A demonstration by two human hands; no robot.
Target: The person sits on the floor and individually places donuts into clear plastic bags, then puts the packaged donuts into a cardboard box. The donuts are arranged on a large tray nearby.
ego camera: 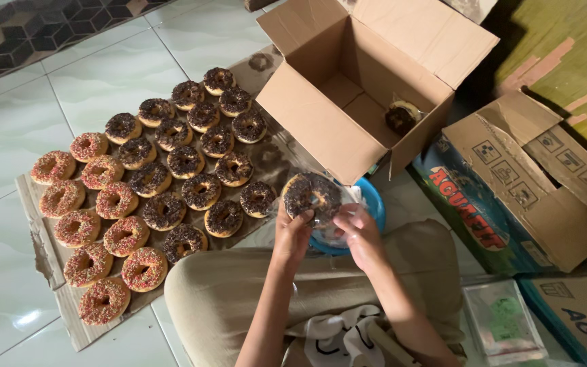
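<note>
Nearest, at 6 o'clock: the person's bent knee in beige cloth point(239, 285), soft and creased. Just above it both forearms rise to frame centre.

Left hand point(292, 234) and right hand point(360, 234) meet at centre, fingers curled shut on a chocolate doughnut point(312, 196) in a thin clear plastic bag point(338, 228). The ring is round and glossy, speckled with sprinkles; its flat face tilts up toward the camera, hole near the middle. No long axis to speak of. The bag's loose film hangs at 5 o'clock from the ring, between the thumbs.

Under the hands, a blue plastic dish point(374, 204), only its rim showing at 3 o'clock of the doughnut.

From 7 to 11 o'clock, a flat cardboard sheet point(42, 261) with a torn, ragged left edge lies on pale glazed tiles point(8, 136). On it, rows of doughnuts point(151, 180) sit close, many touching: red-sprinkled at the near end, dark ones farther. Bare tile lies open beyond the sheet at 9 and 10 o'clock.

At 12 o'clock, an open brown carton point(314, 115), flaps up, holds one bagged doughnut point(401, 117). At 3 o'clock, a printed box point(504, 204) stands close beside it.
</note>
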